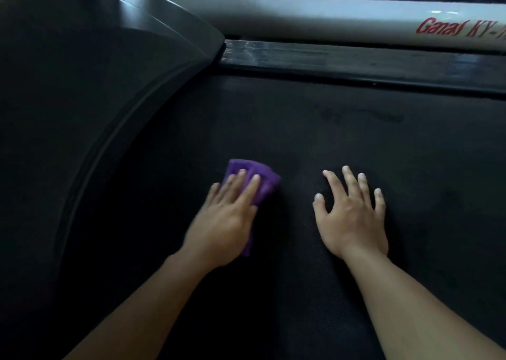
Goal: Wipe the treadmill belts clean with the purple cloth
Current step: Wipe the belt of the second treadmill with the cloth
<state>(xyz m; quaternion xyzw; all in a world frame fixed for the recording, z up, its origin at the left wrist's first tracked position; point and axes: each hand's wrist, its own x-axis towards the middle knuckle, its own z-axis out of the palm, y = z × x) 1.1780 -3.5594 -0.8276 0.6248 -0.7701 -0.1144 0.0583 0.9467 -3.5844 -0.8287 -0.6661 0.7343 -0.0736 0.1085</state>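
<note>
Nearest, two bare forearms reach in from the bottom edge. The left hand (221, 222) lies flat on the purple cloth (262, 179), fingers straight, pressing it onto the black treadmill belt (356, 140) left of centre. Just to its right, the right hand (353, 217) rests palm down on the belt, fingers spread wide, holding nothing. To the far left curves the dark motor cover (95, 72). Beyond the belt runs a black side rail (356, 61), then a white frame bar (328, 20) with red lettering.
</note>
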